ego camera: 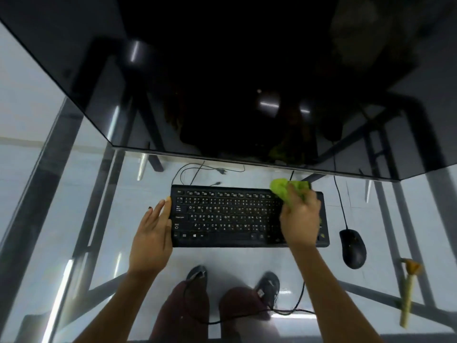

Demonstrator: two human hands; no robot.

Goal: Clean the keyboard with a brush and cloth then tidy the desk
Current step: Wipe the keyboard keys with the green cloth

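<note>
A black keyboard (230, 216) lies flat on the glass desk (61, 199), in front of the monitor. My right hand (300, 219) is closed around a bright green cloth (284, 191) and presses it on the keyboard's upper right part. My left hand (154, 231) rests flat against the keyboard's left edge with its fingers extended. A brush (408, 290) with a pale handle and yellowish bristles lies on the desk at the far right, apart from both hands.
A large dark monitor (222, 82) fills the top of the view and overhangs the desk. A black mouse (352, 248) sits right of the keyboard with its cable running back. Cables lie behind the keyboard. My legs and shoes show through the glass.
</note>
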